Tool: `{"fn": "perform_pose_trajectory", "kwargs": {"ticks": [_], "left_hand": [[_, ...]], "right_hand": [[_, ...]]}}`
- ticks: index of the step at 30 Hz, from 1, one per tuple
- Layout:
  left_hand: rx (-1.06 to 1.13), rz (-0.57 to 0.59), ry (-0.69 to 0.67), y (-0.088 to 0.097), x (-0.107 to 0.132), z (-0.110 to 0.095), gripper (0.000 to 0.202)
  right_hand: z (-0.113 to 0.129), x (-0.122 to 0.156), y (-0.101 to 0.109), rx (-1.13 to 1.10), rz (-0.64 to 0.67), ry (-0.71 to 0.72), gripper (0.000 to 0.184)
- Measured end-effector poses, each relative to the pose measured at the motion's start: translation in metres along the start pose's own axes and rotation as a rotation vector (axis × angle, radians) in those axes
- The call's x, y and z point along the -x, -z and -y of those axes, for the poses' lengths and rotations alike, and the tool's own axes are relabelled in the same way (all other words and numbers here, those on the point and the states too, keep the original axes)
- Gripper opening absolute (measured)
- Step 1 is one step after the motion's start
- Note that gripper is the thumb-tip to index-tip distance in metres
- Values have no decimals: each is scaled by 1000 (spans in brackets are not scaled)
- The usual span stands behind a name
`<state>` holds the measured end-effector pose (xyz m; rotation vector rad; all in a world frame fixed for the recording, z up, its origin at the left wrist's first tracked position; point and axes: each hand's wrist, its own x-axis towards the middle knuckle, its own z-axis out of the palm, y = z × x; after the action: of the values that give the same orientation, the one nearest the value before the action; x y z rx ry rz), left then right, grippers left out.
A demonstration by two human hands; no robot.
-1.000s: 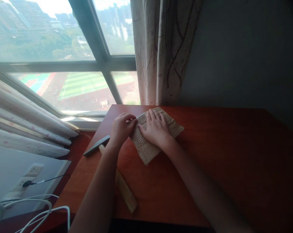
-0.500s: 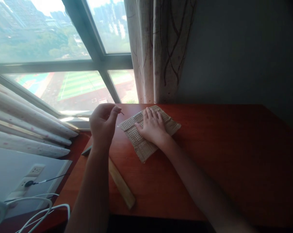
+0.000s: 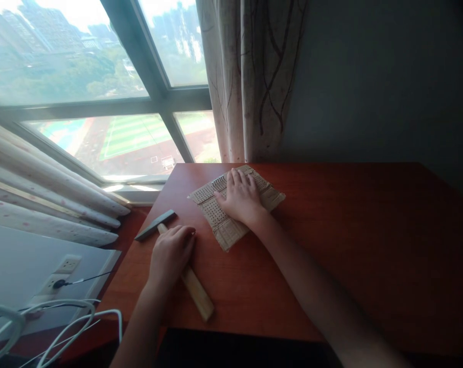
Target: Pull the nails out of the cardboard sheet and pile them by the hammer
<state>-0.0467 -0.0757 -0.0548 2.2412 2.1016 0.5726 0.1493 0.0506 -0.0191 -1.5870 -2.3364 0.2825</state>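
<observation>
My right hand (image 3: 241, 198) lies flat with its fingers spread on a tan cardboard piece (image 3: 226, 230), which is covered with rows of small holes and partly hidden under the palm. A row of short dark pins (image 3: 218, 181) shows near the cardboard's far edge. My left hand (image 3: 172, 255) is over the wooden handle of a hammer (image 3: 199, 296) and covers its middle. Thumb and forefinger are pinched at a small thin nail, barely visible at the fingertips. The hammer's grey head (image 3: 155, 225) points toward the window; whether the other fingers grip the handle is hidden.
The reddish-brown table (image 3: 350, 245) extends to the right, with a dark wall behind. A window (image 3: 135, 138) and patterned curtains (image 3: 250, 82) border the back and left. White cables (image 3: 89, 312) and a wall socket (image 3: 59, 278) are at lower left.
My left hand has come down and toward me, from above the table beside the cardboard to the hammer handle. The right hand stays on the cardboard. The hammer head has come into view.
</observation>
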Motion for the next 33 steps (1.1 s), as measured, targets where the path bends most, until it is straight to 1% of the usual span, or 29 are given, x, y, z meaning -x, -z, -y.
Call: {"fn": "perform_pose_trajectory", "kwargs": {"ticks": [4,6,9,12,14,16,19,23,25,29,33], "left_hand": [[9,-5,-8,0,1,0,20],[47,-47,14,1,-1,2,19],[129,-214,77,6,-8,3,21],[223,-380,144,15,-24,-2,23],[282,-446,157,22,-39,-10,23],[320,-472,100,27,-55,-20,21],[309,-414,6,31,-81,-31,20],[229,-188,-26,31,-110,-39,25],[185,-109,-17,29,-121,-43,25],[137,-85,-1,21,-130,-48,24],[180,-118,42,18,-132,-50,20]], "right_hand": [[0,0,0,-4,-10,2,79],[0,0,-1,-3,-17,4,79],[0,1,-2,-1,-31,7,78],[0,1,-2,-8,-34,5,80],[0,0,-2,-12,-24,2,80],[0,0,-1,-11,-16,2,80],[0,-1,-1,-9,-16,-2,80],[0,0,-1,-12,-26,-6,81],[0,0,0,-7,-32,-5,80],[0,1,0,-7,-42,1,78],[0,-1,-1,-19,-42,0,80]]}}
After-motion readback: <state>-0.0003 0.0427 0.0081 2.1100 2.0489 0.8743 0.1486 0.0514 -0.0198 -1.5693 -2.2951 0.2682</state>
